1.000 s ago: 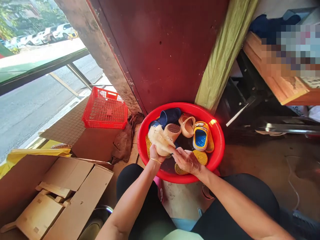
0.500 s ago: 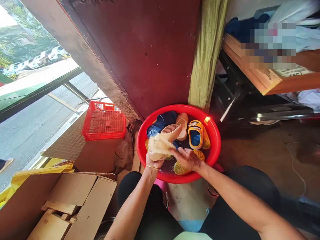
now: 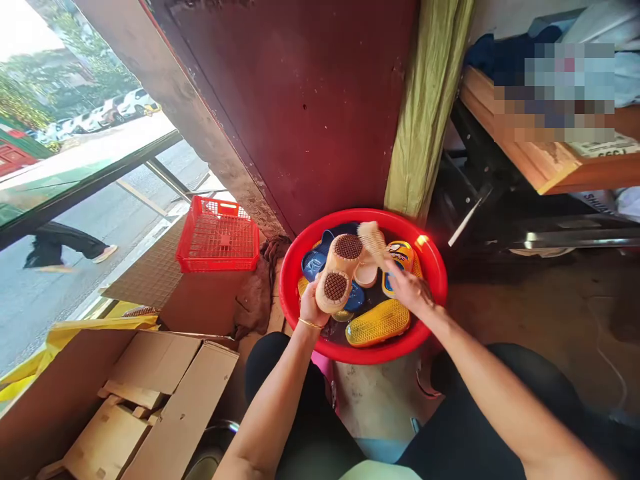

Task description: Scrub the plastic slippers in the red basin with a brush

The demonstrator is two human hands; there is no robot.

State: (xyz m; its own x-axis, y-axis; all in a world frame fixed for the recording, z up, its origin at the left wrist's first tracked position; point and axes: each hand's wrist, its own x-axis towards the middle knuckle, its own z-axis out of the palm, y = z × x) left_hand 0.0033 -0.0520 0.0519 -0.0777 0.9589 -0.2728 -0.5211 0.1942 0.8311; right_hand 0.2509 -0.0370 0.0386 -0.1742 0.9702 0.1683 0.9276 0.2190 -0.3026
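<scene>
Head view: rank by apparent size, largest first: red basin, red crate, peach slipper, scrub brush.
1. red basin
2. red crate; it sits farther from the camera, so its true size against the basin is unsure
3. peach slipper
4. scrub brush, partly hidden by fingers

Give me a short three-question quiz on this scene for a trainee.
1. Which hand grips the scrubbing brush: the left hand or the right hand?
2. True or false: the red plastic crate stands inside the red plastic basin.
3. Fill in the blank: below the peach slipper held in the left hand, the sole-up slipper in the basin is ____.

Key:
1. The right hand
2. False
3. Yellow
</scene>
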